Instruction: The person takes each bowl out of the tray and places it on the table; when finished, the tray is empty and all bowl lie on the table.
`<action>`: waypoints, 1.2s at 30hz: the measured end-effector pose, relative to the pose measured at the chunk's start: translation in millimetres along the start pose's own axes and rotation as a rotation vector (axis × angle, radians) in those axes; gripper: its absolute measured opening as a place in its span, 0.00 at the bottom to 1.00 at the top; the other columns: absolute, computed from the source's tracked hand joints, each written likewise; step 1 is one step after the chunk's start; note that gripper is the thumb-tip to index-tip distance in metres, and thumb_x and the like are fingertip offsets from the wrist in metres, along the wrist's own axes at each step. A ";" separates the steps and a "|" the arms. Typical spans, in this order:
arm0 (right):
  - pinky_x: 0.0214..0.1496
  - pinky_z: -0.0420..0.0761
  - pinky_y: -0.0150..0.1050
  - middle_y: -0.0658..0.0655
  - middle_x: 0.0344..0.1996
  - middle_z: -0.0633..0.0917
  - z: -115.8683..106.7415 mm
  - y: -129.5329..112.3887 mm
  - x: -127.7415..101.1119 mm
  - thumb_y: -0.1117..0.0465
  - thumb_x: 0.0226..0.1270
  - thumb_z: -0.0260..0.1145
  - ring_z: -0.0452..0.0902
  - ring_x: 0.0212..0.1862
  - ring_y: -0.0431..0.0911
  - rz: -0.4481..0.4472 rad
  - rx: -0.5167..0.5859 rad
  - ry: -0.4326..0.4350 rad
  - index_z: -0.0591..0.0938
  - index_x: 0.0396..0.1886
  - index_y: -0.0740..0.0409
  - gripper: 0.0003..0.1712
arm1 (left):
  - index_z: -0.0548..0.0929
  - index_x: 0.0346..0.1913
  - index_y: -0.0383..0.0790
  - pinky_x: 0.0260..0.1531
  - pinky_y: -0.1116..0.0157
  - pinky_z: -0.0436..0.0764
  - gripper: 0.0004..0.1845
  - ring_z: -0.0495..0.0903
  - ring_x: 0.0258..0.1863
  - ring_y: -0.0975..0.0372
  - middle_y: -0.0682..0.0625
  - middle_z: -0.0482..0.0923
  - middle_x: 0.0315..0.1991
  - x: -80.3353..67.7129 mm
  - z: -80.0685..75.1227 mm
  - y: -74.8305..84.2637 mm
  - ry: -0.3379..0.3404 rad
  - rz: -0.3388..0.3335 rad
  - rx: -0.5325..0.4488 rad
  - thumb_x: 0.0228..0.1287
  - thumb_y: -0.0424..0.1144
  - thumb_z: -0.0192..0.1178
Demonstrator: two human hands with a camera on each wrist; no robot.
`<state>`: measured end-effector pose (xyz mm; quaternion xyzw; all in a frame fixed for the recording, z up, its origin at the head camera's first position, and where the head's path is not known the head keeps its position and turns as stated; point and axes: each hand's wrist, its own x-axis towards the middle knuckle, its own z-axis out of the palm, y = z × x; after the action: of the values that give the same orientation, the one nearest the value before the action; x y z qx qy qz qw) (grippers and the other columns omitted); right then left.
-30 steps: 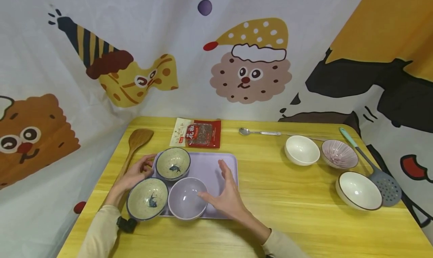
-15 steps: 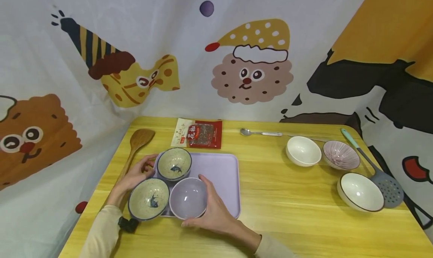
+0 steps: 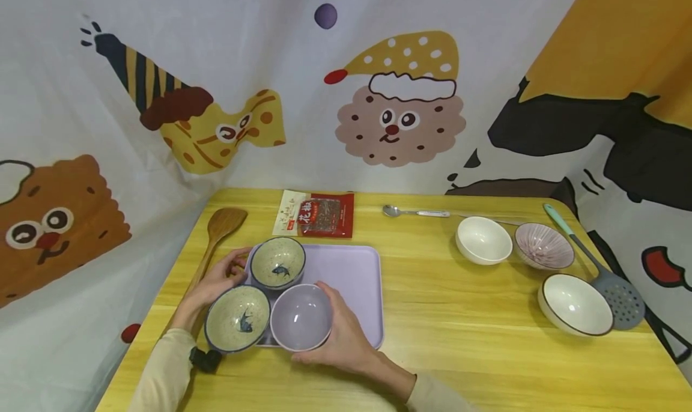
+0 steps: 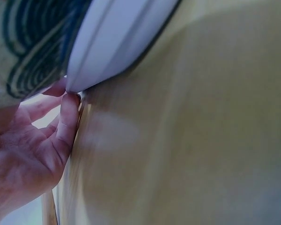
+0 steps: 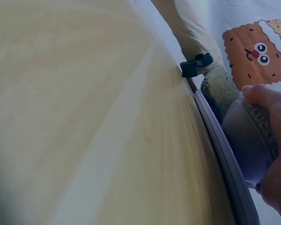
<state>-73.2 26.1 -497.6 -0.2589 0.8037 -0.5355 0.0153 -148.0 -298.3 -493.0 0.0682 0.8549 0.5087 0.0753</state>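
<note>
**Inspector:** What has changed in the last second?

**Assistant:** The right hand [image 3: 346, 340], which was spread flat above the tray [image 3: 357, 274], has come down and now cups the lilac bowl [image 3: 300, 316], fingers curled round its right wall and thumb at the near rim. The grasp looks settled; I judge the bowl ready to be lifted or shifted.

**Inspector:** And the left hand?

**Assistant:** The left hand [image 3: 216, 277] has not moved. Its fingers rest loosely curled against the tray's left edge, beside the far fish bowl [image 3: 278, 262]; it holds nothing that I can see.

**Inspector:** Location and attitude of the lilac bowl?

**Assistant:** Near left corner of the tray, touching the near fish bowl [image 3: 238, 318] on its left. It stands upright, mouth opening straight up. Being round, it has no long axis across the table; its axis is vertical.
</note>
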 end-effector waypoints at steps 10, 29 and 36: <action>0.62 0.80 0.49 0.51 0.66 0.75 -16.7 -2.1 2.9 0.44 0.30 0.89 0.77 0.62 0.47 -0.019 0.035 0.101 0.60 0.77 0.47 0.71 | 0.64 0.73 0.30 0.36 0.71 0.73 0.31 0.72 0.37 0.62 0.35 0.72 0.48 0.9 -0.2 -2.0 -0.001 0.000 0.006 0.68 0.24 0.54; 0.60 0.79 0.56 0.58 0.68 0.75 -72.1 0.6 -7.2 0.51 0.30 0.90 0.77 0.63 0.55 0.094 0.039 0.294 0.60 0.78 0.46 0.72 | 0.63 0.73 0.29 0.35 0.70 0.72 0.31 0.71 0.39 0.59 0.35 0.72 0.49 2.2 2.1 1.0 -0.003 -0.017 0.024 0.68 0.25 0.55; 0.61 0.79 0.56 0.59 0.69 0.74 -91.3 3.0 -11.7 0.54 0.30 0.90 0.77 0.63 0.55 0.120 0.023 0.357 0.62 0.77 0.58 0.71 | 0.65 0.73 0.31 0.36 0.70 0.73 0.30 0.72 0.38 0.60 0.37 0.72 0.47 1.6 1.1 -2.6 -0.001 -0.019 0.036 0.68 0.25 0.54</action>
<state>-91.9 109.9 -464.3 -0.1110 0.8014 -0.5804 -0.0927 -149.4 -298.3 -495.9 0.0616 0.8646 0.4924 0.0792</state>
